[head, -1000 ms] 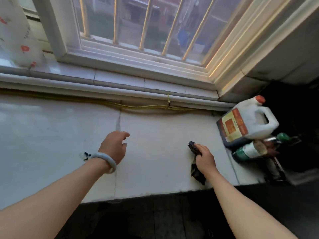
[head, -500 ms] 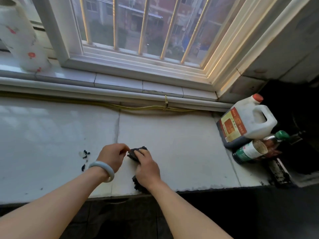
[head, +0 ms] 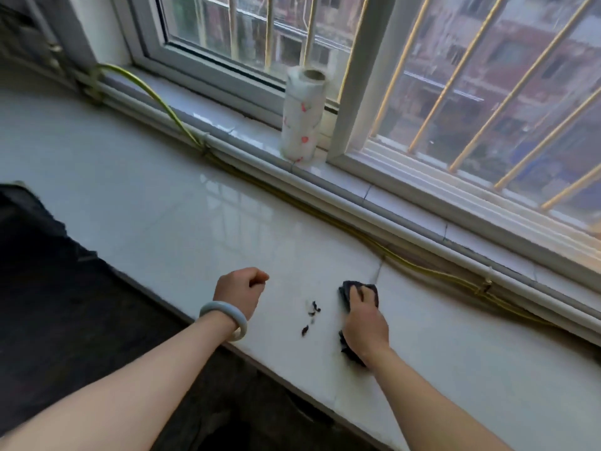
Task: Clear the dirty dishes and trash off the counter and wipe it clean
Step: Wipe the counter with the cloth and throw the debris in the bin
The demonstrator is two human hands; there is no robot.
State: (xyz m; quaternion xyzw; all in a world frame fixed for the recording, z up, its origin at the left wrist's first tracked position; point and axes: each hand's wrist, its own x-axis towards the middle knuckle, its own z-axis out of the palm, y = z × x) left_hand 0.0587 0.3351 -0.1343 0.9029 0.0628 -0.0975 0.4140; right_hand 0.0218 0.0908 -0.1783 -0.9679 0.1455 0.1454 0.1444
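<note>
A white stone counter [head: 162,216] runs under the window. My right hand [head: 366,320] presses a dark cloth [head: 346,289] flat on it, fingers curled over the cloth's top edge. A few small dark crumbs [head: 310,315] lie on the counter just left of the cloth. My left hand [head: 242,292], with a pale bangle on the wrist, hovers over the counter left of the crumbs, its fingers curled in and holding nothing that shows.
A paper towel roll [head: 302,115] with red marks stands upright on the window sill. A yellow hose [head: 432,271] and grey pipes [head: 357,200] run along the back of the counter. The counter's front edge drops to a dark floor [head: 65,304].
The view has swung left, so the jug and bottles are out of view. My hands have come apart; the right hand and cloth now lie right of the crumbs, the left hand to their left.
</note>
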